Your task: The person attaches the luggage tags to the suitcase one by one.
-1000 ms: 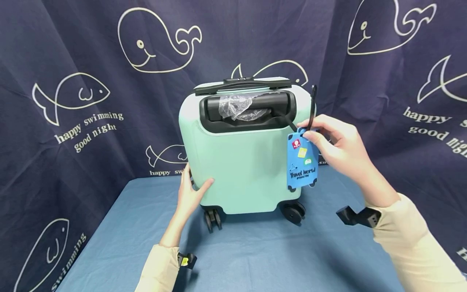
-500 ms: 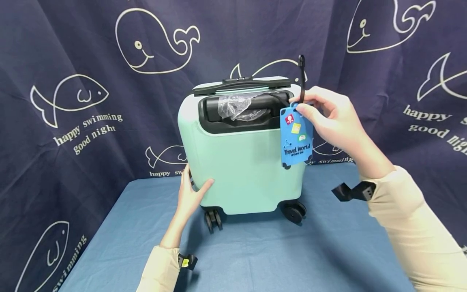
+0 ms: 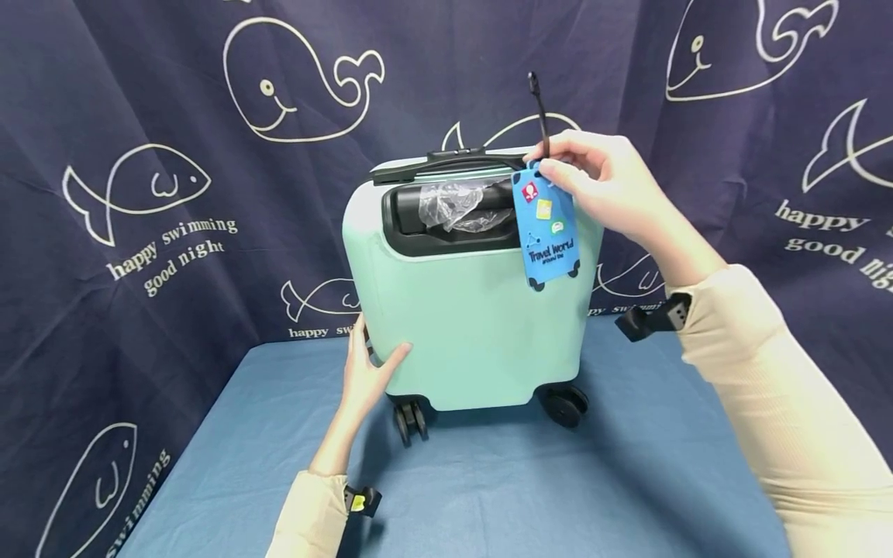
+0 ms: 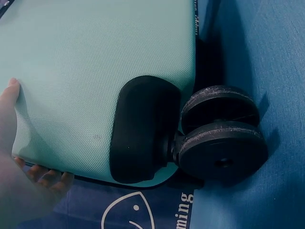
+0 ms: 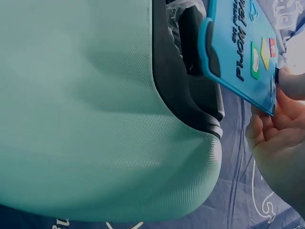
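The right hand (image 3: 607, 182) pinches a blue luggage tag (image 3: 547, 232) by its top end, a black strap (image 3: 542, 116) sticking up above it. Lower down, the left hand (image 3: 364, 381) grips the side edge of a mint suitcase (image 3: 474, 325), thumb on its front. The suitcase stands between both hands on a blue-covered counter (image 3: 446, 496); beyond them hangs navy fabric (image 3: 174, 77).

The hard, boxy, mint-green suitcase (image 3: 460, 333) stood upright on round black wheels (image 3: 563, 407). The flat, blue, oblong tag (image 3: 546, 236) tilted a bit in front of it at two o'clock, its thin black strap (image 3: 543, 124) poking up toward twelve.
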`<state>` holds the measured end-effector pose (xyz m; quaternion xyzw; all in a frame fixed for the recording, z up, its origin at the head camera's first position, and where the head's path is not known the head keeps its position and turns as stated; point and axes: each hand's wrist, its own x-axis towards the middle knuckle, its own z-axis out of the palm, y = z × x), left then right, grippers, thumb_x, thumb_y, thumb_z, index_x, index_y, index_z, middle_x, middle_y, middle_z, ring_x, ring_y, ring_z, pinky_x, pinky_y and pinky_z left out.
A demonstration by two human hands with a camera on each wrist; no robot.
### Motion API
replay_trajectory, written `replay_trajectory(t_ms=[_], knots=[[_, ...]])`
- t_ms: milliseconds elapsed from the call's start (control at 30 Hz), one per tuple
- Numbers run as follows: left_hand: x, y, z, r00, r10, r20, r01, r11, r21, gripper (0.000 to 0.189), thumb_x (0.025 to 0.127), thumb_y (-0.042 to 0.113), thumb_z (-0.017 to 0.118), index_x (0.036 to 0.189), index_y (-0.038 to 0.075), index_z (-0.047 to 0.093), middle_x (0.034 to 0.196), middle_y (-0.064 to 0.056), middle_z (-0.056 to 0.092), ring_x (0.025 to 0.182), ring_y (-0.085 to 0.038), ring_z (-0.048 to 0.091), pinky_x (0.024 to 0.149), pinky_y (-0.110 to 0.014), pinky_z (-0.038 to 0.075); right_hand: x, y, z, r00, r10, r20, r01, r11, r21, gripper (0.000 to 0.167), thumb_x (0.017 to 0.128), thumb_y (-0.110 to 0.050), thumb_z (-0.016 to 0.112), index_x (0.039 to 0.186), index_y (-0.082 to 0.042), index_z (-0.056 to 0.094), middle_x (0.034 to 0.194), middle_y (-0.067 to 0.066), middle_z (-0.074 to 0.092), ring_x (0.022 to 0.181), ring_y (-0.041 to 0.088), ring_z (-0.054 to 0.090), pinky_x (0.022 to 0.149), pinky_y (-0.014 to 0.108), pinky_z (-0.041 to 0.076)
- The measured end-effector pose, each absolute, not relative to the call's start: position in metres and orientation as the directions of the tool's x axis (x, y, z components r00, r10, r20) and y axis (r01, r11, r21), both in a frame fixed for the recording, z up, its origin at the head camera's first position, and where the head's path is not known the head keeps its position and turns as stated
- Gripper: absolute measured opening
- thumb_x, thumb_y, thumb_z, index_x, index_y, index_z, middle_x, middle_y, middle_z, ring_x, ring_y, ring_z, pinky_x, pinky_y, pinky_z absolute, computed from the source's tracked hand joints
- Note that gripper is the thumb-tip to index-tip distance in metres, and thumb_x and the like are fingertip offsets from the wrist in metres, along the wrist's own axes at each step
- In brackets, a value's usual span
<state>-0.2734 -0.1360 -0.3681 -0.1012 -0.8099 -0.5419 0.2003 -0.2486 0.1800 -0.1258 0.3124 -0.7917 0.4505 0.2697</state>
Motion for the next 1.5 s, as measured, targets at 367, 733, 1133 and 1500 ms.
replay_trajectory(t_ms=[367,733,1133,1500], knots=[[-0.274,-0.133,-0.371,-0.895,-0.053,0.443,0.390,0.390,0.834,0.090,0.079,0.044,0.072,0.149,0.030,0.017,0.141,-0.004,0.035,0.130,-0.023,0.038,0.103,-0.045,0.037,-0.269,0.176,-0.118,-0.708,-0.290,0.644,-0.689,0.485,-0.539,0.021,0.093,-0.011,0.055,0.106,0.000,0.065,0.098,-0.006,0.060,0.074,0.004,0.056,0.070,0.013,0.042],[-0.273,-0.133,-0.374,-0.890,-0.050,0.454,0.400,0.394,0.827,0.089,0.079,0.045,0.072,0.148,0.032,0.017,0.141,-0.003,0.036,0.130,-0.022,0.039,0.102,-0.046,0.038,-0.286,0.168,-0.111,-0.735,-0.344,0.584,-0.661,0.557,-0.503,0.020,0.093,-0.015,0.056,0.102,-0.002,0.067,0.097,-0.004,0.062,0.077,0.006,0.052,0.070,0.015,0.038],[-0.275,-0.135,-0.373,-0.884,-0.058,0.464,0.410,0.379,0.830,0.089,0.078,0.044,0.073,0.148,0.032,0.019,0.142,-0.002,0.036,0.131,-0.022,0.038,0.102,-0.047,0.037,-0.294,0.162,-0.103,-0.701,-0.412,0.581,-0.686,0.613,-0.392,0.017,0.091,-0.018,0.058,0.094,-0.003,0.066,0.082,-0.001,0.056,0.074,0.008,0.047,0.069,0.018,0.034],[-0.278,-0.137,-0.375,-0.871,-0.065,0.487,0.425,0.396,0.814,0.088,0.079,0.045,0.071,0.148,0.031,0.019,0.140,-0.006,0.037,0.128,-0.025,0.040,0.099,-0.050,0.039,-0.292,0.156,-0.094,-0.779,-0.384,0.496,-0.604,0.674,-0.426,0.022,0.089,-0.025,0.062,0.098,-0.005,0.065,0.077,-0.007,0.063,0.069,0.007,0.052,0.068,0.020,0.037]])
